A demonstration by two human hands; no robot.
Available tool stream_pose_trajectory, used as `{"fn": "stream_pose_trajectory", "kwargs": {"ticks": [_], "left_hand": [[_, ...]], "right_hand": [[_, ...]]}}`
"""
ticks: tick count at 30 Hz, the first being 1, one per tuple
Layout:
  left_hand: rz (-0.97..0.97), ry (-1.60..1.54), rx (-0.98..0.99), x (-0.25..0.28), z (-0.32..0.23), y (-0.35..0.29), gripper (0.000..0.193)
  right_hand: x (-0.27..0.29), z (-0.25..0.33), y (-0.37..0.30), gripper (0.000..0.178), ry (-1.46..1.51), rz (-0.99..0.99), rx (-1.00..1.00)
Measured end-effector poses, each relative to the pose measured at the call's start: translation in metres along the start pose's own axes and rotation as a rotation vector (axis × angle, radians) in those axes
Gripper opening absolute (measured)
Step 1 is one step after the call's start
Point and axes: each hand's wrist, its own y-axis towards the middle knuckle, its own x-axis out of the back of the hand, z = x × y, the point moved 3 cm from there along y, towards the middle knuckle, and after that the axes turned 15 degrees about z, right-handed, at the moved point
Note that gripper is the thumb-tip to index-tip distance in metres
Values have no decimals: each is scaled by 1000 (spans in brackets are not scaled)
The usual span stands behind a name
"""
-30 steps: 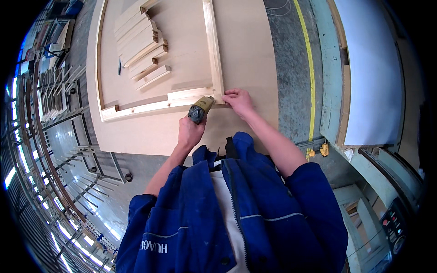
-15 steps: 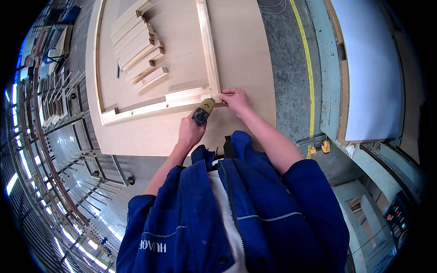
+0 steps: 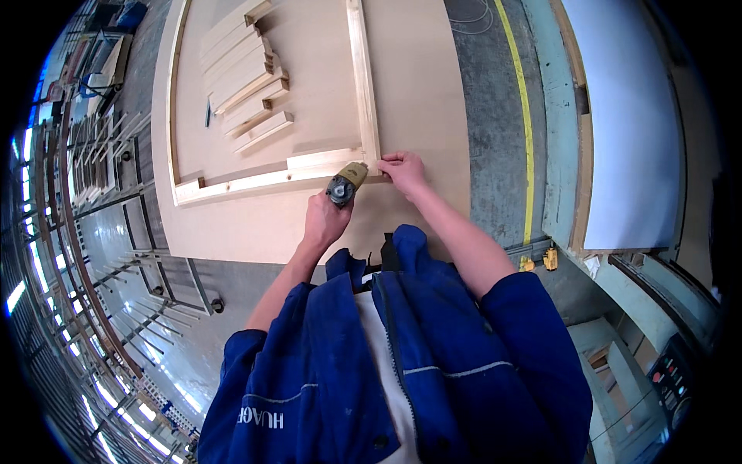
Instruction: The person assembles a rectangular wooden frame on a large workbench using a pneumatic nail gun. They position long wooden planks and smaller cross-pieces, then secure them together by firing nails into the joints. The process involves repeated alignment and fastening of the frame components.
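Note:
My left hand [image 3: 328, 219] is wrapped round the handle of an olive and black power drill [image 3: 347, 184]. The tool's front end points at the near right corner of a wooden frame [image 3: 255, 184]; whether its tip touches the wood is hidden. At that same corner my right hand [image 3: 404, 170] has its thumb and fingers closed on the end of the frame's right-hand bar [image 3: 363, 85]. A short wooden strip [image 3: 323, 158] lies along the inner side of the near bar, beside the tool.
The frame lies on a large brown board [image 3: 417, 77]. Inside it are several loose wood strips [image 3: 246, 81] and a thin dark stick [image 3: 207, 113]. A yellow floor line [image 3: 522, 100] and a pale green machine [image 3: 553, 116] are at right. Metal racks [image 3: 166, 286] stand at left.
The view has shifted slightly, so the frame and strips appear a little further right. Both hands keep their places at the corner, with the drill still in my left hand.

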Motion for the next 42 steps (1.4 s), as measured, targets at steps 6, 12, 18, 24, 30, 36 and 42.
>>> {"fn": "stream_pose_trajectory", "kwargs": {"ticks": [6,12,18,24,30,36,42], "left_hand": [[4,-62,83,-7,1,1,24],[36,-18,124,0,1,7,23],[-66,-23,-15,-5,-3,1,25],[-82,-20,-16,0,-4,1,24],[42,44,96,-7,-1,6,27],[-332,-106,-151,2,1,-14,33],[-156,-237,263,-13,35,-48,34]], "right_hand": [[1,-1,-2,30,19,-8,17],[-2,-4,-2,31,-87,-13,13],[2,-1,4,28,-11,-16,29],[-2,-1,-3,27,-56,-16,-29],[3,-9,4,29,-94,-38,10],[-2,1,-2,49,-490,-155,-22],[-4,12,-2,63,-549,-114,-26]]}}
